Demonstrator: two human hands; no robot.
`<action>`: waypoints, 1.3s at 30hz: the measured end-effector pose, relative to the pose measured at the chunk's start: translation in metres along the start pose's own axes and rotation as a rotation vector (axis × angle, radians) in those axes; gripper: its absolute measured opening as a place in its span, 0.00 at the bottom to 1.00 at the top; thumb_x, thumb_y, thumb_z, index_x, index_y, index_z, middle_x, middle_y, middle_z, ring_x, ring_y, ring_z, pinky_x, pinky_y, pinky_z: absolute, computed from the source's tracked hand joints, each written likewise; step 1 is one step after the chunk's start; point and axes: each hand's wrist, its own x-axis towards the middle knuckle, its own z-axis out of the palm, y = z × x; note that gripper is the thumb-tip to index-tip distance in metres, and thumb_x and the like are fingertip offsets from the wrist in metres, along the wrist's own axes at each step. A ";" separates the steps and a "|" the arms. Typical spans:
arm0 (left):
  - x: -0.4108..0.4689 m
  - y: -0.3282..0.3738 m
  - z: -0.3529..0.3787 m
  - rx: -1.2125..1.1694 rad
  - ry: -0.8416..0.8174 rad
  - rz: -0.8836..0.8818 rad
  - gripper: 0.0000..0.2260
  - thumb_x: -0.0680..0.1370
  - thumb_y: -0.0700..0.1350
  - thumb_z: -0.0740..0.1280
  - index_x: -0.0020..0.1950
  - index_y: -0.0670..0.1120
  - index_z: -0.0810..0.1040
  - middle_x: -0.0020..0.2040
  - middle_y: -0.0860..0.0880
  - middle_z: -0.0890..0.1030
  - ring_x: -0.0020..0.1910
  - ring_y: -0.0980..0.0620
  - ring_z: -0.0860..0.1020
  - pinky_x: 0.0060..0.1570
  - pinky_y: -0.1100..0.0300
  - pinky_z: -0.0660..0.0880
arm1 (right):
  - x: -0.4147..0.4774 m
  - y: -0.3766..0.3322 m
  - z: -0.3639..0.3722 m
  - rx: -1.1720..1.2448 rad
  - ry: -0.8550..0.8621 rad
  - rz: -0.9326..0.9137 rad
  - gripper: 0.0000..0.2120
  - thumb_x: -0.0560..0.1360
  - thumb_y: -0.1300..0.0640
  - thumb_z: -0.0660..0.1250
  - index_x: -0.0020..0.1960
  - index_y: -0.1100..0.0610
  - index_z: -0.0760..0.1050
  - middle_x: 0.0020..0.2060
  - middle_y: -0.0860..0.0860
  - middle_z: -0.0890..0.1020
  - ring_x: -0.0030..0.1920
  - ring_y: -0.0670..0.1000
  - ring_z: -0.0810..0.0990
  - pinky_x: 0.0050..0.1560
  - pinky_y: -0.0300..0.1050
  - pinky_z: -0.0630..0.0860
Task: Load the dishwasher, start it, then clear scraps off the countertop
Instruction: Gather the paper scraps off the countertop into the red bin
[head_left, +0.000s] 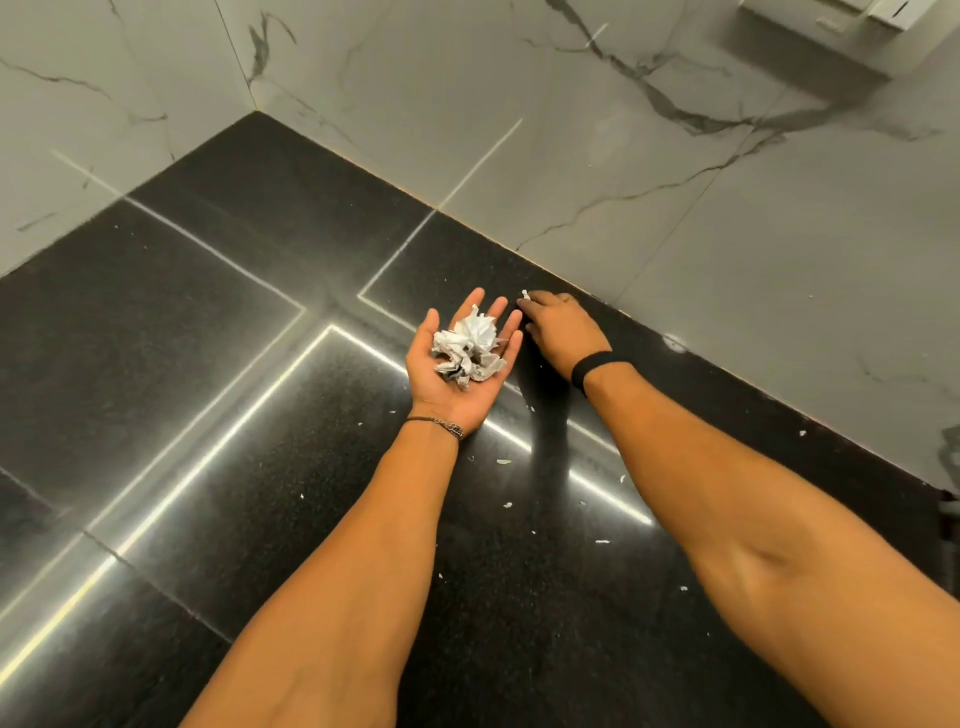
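Since no dishwasher is in view, this looks like the last part of the task: scraps off the desk (208, 338). L hand (451, 402) lies palm up just over the dark desk, fingers spread & slightly cupped, carrying a wad of crumpled paper scraps (470, 348). Nothing is curled round the wad, it just rests in the palm. R hand (563, 332) is palm down right beside it, on the wall (675, 208) side, fingertips at a small white scrap (523, 294) close to the desk's back edge. Can't tell if that scrap is pinched or only touched, since the fingers are hidden under the back of the hand.

Key relation: the scrap sits at the tip of the R hand and just beyond the L fingertips, toward the wall. So the R hand is nearer, & the carry to the L palm is short, leftward and back toward the person. Scrap is too small to show a long axis. More loose bits (503, 461) lie scattered on the desk nearer the person, mostly btwn the forearms & to the R, so prob. plenty left to pick.
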 end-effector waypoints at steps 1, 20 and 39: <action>-0.002 -0.001 -0.001 0.015 0.010 0.004 0.25 0.83 0.58 0.57 0.74 0.46 0.73 0.71 0.39 0.75 0.71 0.38 0.74 0.75 0.45 0.65 | -0.013 -0.002 0.001 0.009 0.060 0.017 0.19 0.82 0.61 0.60 0.72 0.57 0.71 0.70 0.56 0.74 0.66 0.61 0.72 0.66 0.53 0.71; -0.038 -0.037 -0.011 0.041 0.040 0.038 0.25 0.82 0.58 0.57 0.74 0.46 0.73 0.70 0.38 0.76 0.69 0.40 0.75 0.71 0.46 0.69 | -0.127 -0.077 -0.051 1.015 0.403 0.138 0.12 0.75 0.62 0.72 0.58 0.53 0.83 0.51 0.44 0.85 0.52 0.40 0.82 0.55 0.36 0.79; -0.053 -0.024 -0.001 -0.093 0.085 0.170 0.22 0.83 0.57 0.55 0.66 0.45 0.79 0.61 0.39 0.82 0.59 0.40 0.81 0.61 0.43 0.76 | -0.149 -0.141 -0.055 1.025 0.507 0.153 0.10 0.81 0.51 0.66 0.56 0.53 0.83 0.47 0.46 0.86 0.49 0.44 0.83 0.51 0.48 0.81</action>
